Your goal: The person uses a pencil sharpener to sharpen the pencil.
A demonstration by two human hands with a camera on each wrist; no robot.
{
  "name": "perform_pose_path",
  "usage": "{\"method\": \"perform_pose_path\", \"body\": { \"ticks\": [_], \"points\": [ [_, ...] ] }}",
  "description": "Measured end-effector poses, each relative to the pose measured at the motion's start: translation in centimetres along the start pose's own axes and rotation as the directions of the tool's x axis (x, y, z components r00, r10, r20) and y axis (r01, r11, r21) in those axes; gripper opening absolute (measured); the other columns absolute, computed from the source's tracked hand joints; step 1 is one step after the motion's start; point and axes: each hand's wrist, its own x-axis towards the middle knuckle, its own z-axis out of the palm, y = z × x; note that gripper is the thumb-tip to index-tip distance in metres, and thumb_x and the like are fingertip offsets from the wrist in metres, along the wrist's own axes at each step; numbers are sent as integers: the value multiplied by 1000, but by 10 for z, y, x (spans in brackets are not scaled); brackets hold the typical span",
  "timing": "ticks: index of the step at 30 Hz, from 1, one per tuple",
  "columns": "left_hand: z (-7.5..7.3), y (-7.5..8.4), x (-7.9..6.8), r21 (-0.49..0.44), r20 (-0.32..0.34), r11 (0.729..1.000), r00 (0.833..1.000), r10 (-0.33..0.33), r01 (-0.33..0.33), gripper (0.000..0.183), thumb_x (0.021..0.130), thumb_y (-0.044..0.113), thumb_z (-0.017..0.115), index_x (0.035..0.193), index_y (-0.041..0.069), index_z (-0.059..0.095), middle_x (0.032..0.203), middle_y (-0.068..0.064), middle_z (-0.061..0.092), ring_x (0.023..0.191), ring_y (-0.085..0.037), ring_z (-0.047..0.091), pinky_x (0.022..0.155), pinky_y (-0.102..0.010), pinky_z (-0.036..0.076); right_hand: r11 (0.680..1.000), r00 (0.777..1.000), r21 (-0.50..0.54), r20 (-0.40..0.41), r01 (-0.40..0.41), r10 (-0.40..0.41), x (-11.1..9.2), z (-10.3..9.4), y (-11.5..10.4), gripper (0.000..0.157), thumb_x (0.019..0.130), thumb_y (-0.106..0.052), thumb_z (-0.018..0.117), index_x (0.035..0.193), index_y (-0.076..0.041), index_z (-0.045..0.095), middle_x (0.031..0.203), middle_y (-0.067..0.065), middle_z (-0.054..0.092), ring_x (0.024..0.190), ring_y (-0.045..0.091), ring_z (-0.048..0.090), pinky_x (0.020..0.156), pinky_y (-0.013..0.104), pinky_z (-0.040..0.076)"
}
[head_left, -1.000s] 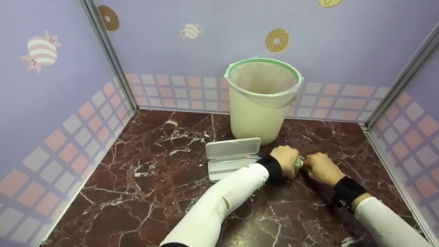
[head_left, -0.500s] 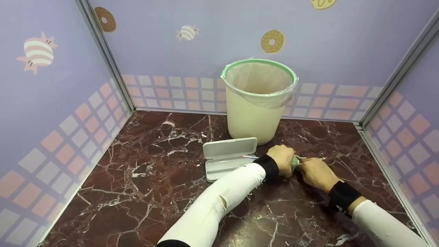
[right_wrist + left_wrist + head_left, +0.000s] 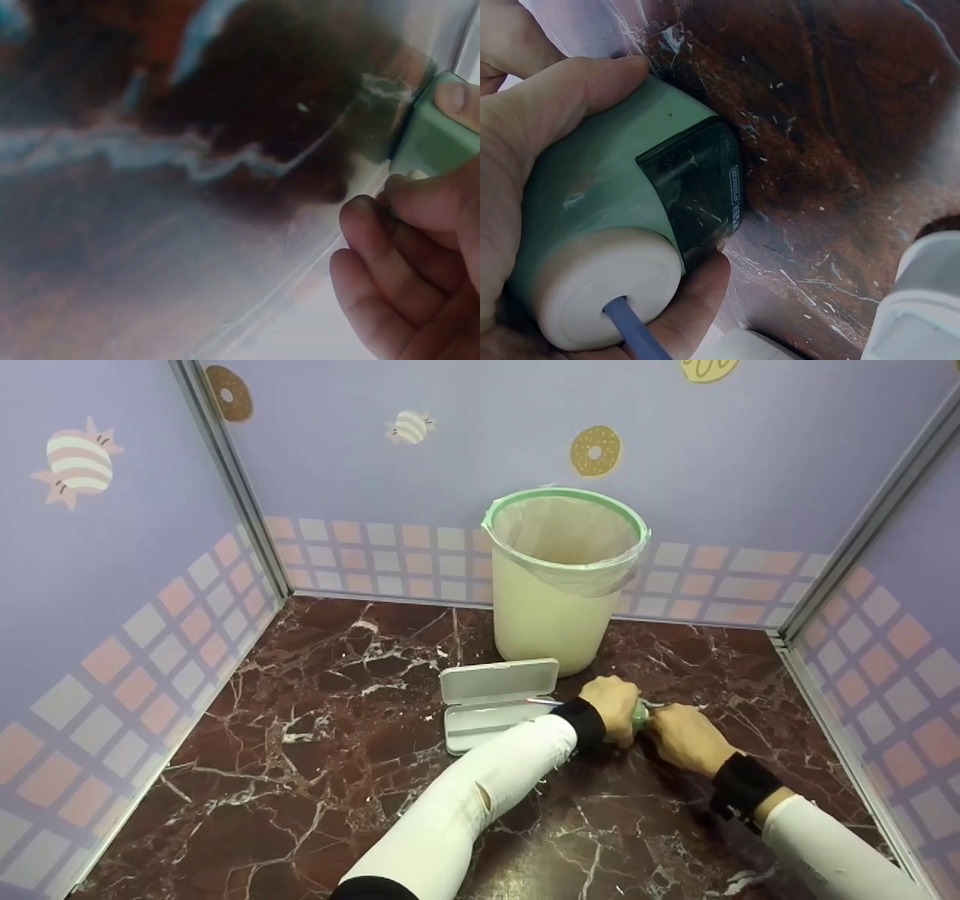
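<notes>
My left hand (image 3: 540, 127) grips a green pencil sharpener (image 3: 607, 180) with a dark see-through shavings drawer. A bluish-purple pencil (image 3: 637, 330) sticks out of the hole in its pale round front. In the head view, the left hand (image 3: 611, 709) covers most of the sharpener (image 3: 639, 716), and the pencil (image 3: 541, 702) shows its reddish end over the case. At the sharpener's other end, my right hand (image 3: 686, 739) has curled fingers. Its thumb and forefinger (image 3: 367, 225) pinch a small part there, seemingly the crank handle, mostly hidden by the fingers.
An open whitish pencil case (image 3: 499, 682) lies left of the hands, its lid raised. Behind it stands a cream bin (image 3: 551, 615) with a green rim and a clear liner. Patterned panels enclose the dark red marbled tabletop (image 3: 337, 780) at the back and both sides.
My right hand has shifted a little around the sharpener's end, dipping lower than a second ago. The left hand keeps its grip on the sharpener. The head view has drifted slightly.
</notes>
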Motion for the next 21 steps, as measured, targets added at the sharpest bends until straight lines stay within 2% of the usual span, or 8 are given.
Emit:
{"method": "perform_pose_path", "body": {
  "ticks": [6,13,16,21],
  "points": [
    [-4,0,-4,2,-27,1000,1000,10,-10,35,69,35,100,95,25,80,104,0,84,94,-22,81,77,-37,67,999,999,43,24,21,-22,4,-6,0,26,83,2,83,70,-13,67,69,1,66,59,16,58,55,45,52],
    [-7,3,-6,-8,-30,1000,1000,7,-7,35,70,34,100,97,24,79,105,0,84,95,-20,81,78,-36,67,988,995,120,12,101,-103,4,-11,3,28,79,6,83,70,-16,69,66,-7,62,60,6,49,56,33,46],
    [-8,3,-10,-5,-54,1000,998,14,-15,34,69,32,100,95,24,80,102,0,85,93,-20,82,76,-36,67,982,991,142,26,125,-130,3,-13,4,28,76,8,83,70,-16,69,65,-9,58,61,2,44,56,28,43],
    [-7,2,-12,-16,-76,1000,997,23,-24,31,69,31,99,94,23,82,100,-1,85,92,-21,83,74,-36,68,979,988,165,72,120,-133,5,-20,1,31,76,3,86,65,-18,66,62,-15,51,59,0,40,56,25,39]
  ]
}}
